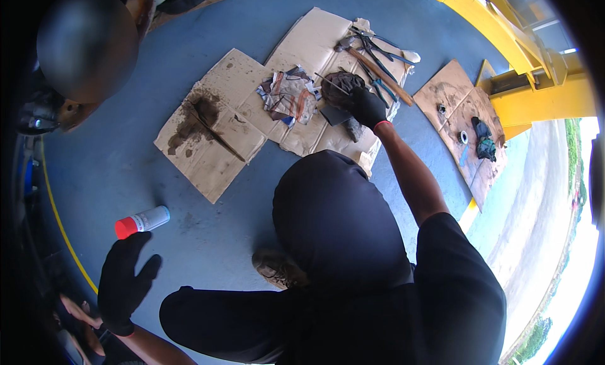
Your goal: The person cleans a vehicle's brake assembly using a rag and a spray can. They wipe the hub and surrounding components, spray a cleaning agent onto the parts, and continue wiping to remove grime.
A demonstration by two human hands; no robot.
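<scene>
My left hand [128,283], in a black glove, is open, with its thumb apart from the fingers. Just beyond its fingertips lies a spray can [146,221] with a red cap, on its side on the floor. My right hand [367,108], also black-gloved, reaches far over the cardboard [309,139]. From its closed fingers a thin metal rod [330,82] sticks out to the left; the handle end is hidden. Under the rod sits a crumpled dark rag [340,85]. A pile of stained patterned rags [290,97] lies left of it.
A hammer [381,72] and several pliers [378,50] lie at the cardboard's far right. Oil stains a left cardboard piece [230,170]. Another cardboard sheet [449,88] bears a tape roll [464,137] and a dark cloth [484,141], near a yellow steel frame [535,100]. My boot [277,267] is close.
</scene>
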